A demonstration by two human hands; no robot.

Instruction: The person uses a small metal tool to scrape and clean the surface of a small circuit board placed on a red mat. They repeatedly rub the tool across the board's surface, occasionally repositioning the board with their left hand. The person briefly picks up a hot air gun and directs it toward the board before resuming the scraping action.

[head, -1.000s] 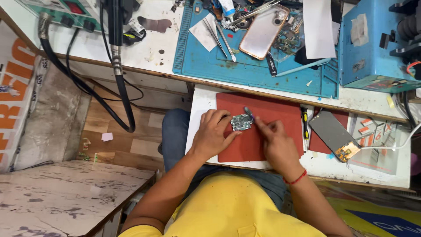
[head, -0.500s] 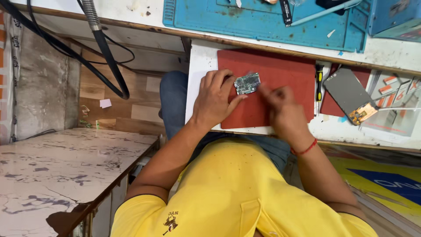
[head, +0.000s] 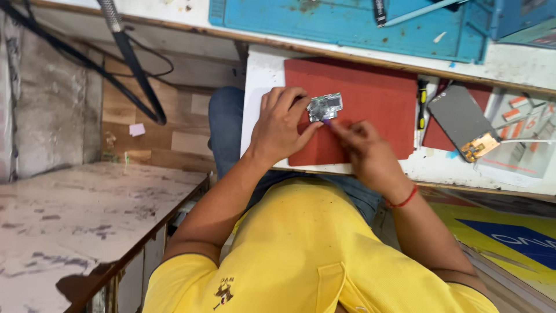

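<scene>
A small silvery circuit board [head: 325, 106] lies on a red mat [head: 370, 98] on a white pull-out board. My left hand [head: 280, 124] pins the board with thumb and fingers. My right hand [head: 364, 149] is blurred and pinches a thin purple-tipped tool whose tip touches the board's lower edge. A red thread is around my right wrist. I wear a yellow shirt.
A screwdriver with a yellow and black handle [head: 422, 104] lies right of the mat. A grey phone part with an orange flex [head: 463, 123] sits beyond it. A blue work mat [head: 347, 23] covers the bench behind. Black cables [head: 130, 69] hang left, above a worn side table [head: 75, 220].
The camera view has tilted down and back, so the bench top has slid out of sight. Both hands stay on the circuit board; my right hand has shifted slightly.
</scene>
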